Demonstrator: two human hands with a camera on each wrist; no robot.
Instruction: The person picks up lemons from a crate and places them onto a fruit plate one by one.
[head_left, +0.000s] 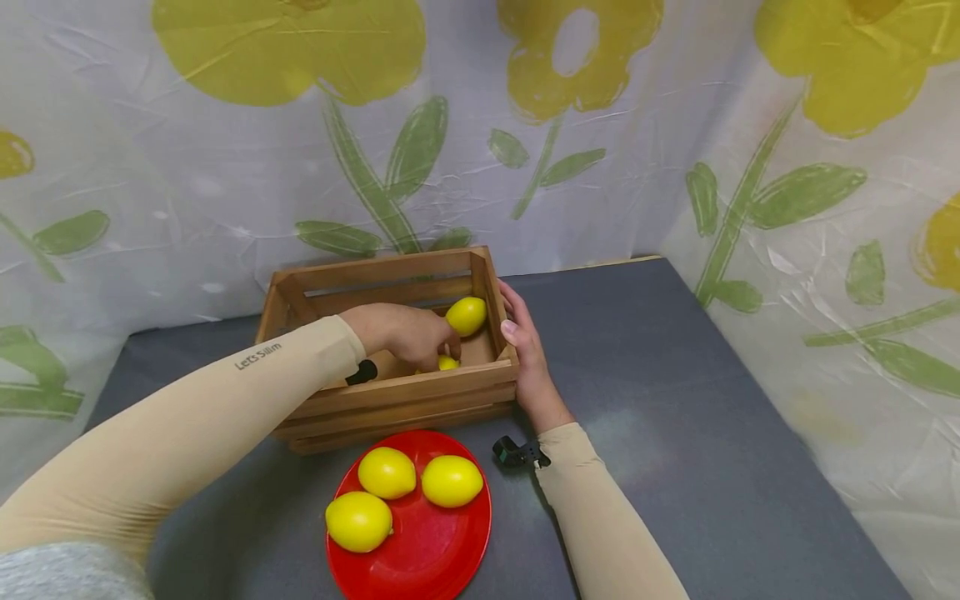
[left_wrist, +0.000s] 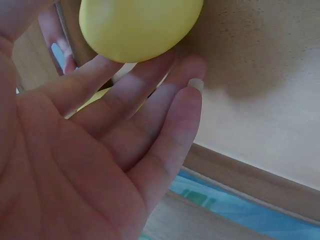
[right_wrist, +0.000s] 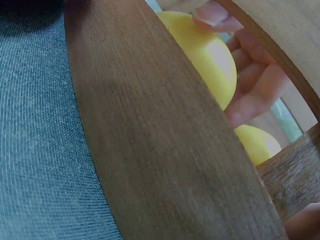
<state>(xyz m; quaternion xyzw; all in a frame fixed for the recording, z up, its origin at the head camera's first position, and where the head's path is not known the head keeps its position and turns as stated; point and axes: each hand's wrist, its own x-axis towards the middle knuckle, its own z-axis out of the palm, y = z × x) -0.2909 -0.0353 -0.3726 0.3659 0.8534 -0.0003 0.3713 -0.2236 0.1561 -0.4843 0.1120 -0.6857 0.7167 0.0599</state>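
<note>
"When you look from the head, what's there?"

"A crate (head_left: 405,400) made of brown wood strips with gaps. The left hand (head_left: 408,333) is inside it, pinching a smooth yellow lemon (head_left: 448,363). Another lemon (head_left: 466,317) lies in the crate, by its right end. The right hand (head_left: 534,367) presses on the outside of that end, fingers mostly straight."

"And outside the crate?"

"A round, shiny red plate (head_left: 438,558) sits in front of the crate, with three lemons (head_left: 452,481) on it. The grey table (head_left: 645,400) is under the crate, and a crinkly flowery sheet (head_left: 247,150) is behind it."

"What about the left wrist?"

"Fingertips (left_wrist: 187,70) touch the held lemon, above the crate's flat floor (left_wrist: 260,120)."

"And the right wrist?"

"A wide wood strip (right_wrist: 160,125) of the crate gets in the way and hides some of the held lemon. Past it, a thumb and fingers go around the lemon."
</note>
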